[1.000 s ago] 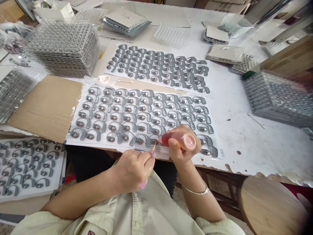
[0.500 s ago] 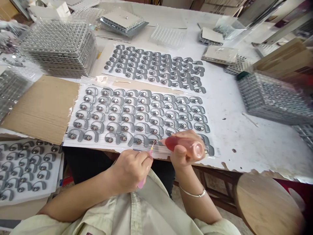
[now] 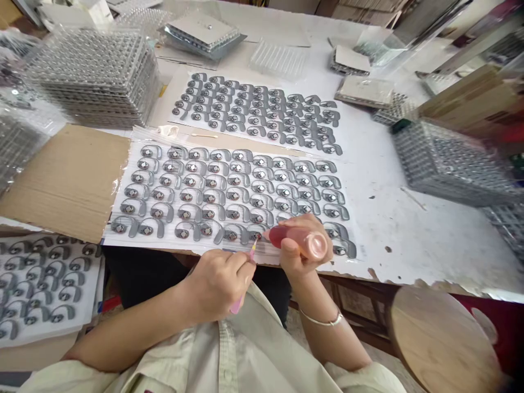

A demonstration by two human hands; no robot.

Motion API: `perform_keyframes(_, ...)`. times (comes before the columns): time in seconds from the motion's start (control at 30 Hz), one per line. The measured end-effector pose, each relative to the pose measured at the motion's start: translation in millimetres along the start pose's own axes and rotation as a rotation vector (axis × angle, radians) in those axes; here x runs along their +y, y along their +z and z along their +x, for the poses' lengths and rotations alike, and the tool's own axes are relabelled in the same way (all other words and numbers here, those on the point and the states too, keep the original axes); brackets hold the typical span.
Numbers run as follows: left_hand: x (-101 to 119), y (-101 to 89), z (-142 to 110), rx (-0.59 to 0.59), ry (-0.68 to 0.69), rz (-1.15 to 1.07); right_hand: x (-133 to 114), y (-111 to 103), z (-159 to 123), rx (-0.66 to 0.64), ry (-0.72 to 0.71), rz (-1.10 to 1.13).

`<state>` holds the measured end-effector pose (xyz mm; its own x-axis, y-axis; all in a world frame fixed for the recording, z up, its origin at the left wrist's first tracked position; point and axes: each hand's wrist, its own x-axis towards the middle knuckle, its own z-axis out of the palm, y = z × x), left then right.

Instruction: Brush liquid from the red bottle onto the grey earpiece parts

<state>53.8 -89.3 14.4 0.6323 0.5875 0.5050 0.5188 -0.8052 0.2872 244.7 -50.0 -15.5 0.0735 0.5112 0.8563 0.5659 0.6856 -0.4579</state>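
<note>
**Close work, crowded workbench**

You're at a white surface (image 3: 421,240), scuffed and chipped along its front edge. Your landmark is the white backing sheet (image 3: 192,247), printed-looking in its neat rows of grey ear-hook pieces with metal discs. At its front row, your left hand (image 3: 216,286) pinches a pink-handled applicator (image 3: 241,300), and your right hand (image 3: 297,245) grips a translucent red squeeze bottle (image 3: 297,240). Both tips meet at one ear-hook piece (image 3: 255,236) (contact is too small to tell). A silver bangle (image 3: 321,321) circles your right wrist. Beyond the sheet lies a second sheet of matte grey hooks (image 3: 256,112); to its left, corrugated cardboard (image 3: 67,183) and stacked clear plastic trays (image 3: 92,76); to its right, more trays (image 3: 448,164); below and right, a round wooden stool (image 3: 440,338).
</note>
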Motion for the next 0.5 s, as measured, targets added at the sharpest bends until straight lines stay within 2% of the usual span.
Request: perform_keyframes(0.5, -2.5, -5.9, 4.1, 0.003, -0.006, -0.025, 0.2, -4.2, -5.6, 0.007, -0.035, -0.092)
